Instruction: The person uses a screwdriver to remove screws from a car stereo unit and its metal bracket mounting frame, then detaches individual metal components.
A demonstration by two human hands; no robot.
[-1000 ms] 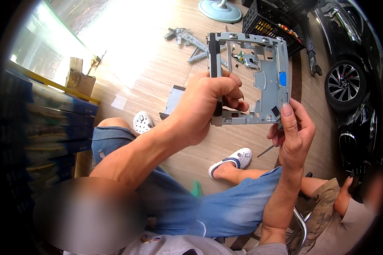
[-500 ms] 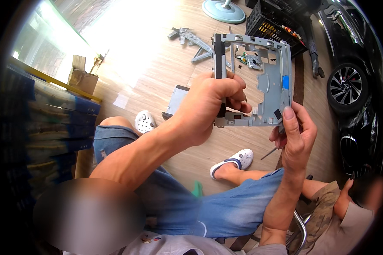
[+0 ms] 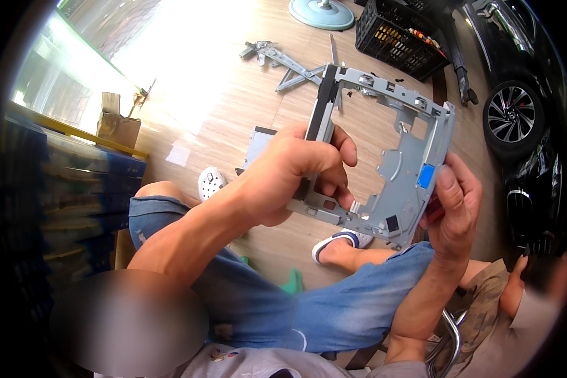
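Observation:
A grey sheet-metal frame (image 3: 387, 198) with a large opening, a black strip along its left side and a blue sticker at the right is held up before me, tilted. My left hand (image 3: 290, 167) grips its left side, fingers curled through the opening. At its right edge, my right hand (image 3: 457, 211) closes with the thumb in front and the other fingers partly hidden behind. A red piece (image 3: 432, 211) shows between that hand and the frame; its full shape is hidden.
On the floor lie a scissor-like metal linkage (image 3: 290, 66) and a flat grey box (image 3: 257, 145). Beyond are a round pale-blue base (image 3: 322, 12) and a black crate (image 3: 400, 41). A black car (image 3: 513, 120) stands right; stacked blue boxes (image 3: 85, 183) left. Another person (image 3: 485, 296) sits close at lower right.
The metal frame has turned clockwise and its lower right corner has come down towards me. Both hands keep hold of it. A thin rod seen below my right hand no longer shows.

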